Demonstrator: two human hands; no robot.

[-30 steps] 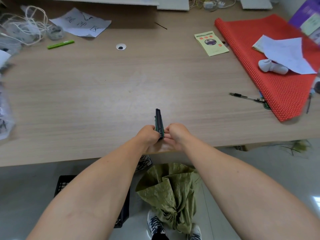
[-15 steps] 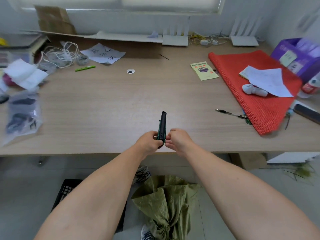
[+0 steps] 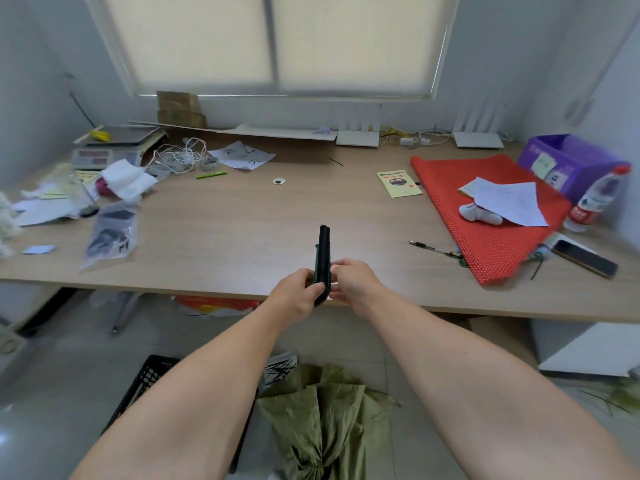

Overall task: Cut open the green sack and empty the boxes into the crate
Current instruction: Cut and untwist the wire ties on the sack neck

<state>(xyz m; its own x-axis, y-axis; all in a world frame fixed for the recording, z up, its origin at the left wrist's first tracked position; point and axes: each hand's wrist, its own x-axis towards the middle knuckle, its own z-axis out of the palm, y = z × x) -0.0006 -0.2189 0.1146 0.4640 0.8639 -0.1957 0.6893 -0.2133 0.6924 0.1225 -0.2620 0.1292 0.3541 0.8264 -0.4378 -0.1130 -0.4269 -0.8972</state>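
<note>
A black and green utility knife (image 3: pixel 323 252) stands upright above the near edge of the wooden table (image 3: pixel 221 233). My left hand (image 3: pixel 298 295) grips its lower end. My right hand (image 3: pixel 350 281) pinches the same end from the right side. On the floor between my forearms lies the crumpled green sack (image 3: pixel 325 420), tied shut at its near end. A black plastic crate (image 3: pixel 145 386) sits on the floor to its left, mostly hidden by my left forearm. No blade shows at the knife's top.
A red mesh mat (image 3: pixel 485 216) with papers covers the table's right side, with a pen (image 3: pixel 433 248), phone (image 3: pixel 584 258), water bottle (image 3: pixel 595 199) and purple box (image 3: pixel 568 161) around it. Cables, papers, bags and a scale (image 3: pixel 110 147) crowd the left. A booklet (image 3: pixel 399 182) lies mid-table.
The view has tilted up, bringing the window and back wall into sight. Both hands keep hold of the knife, which stays upright over the table edge.
</note>
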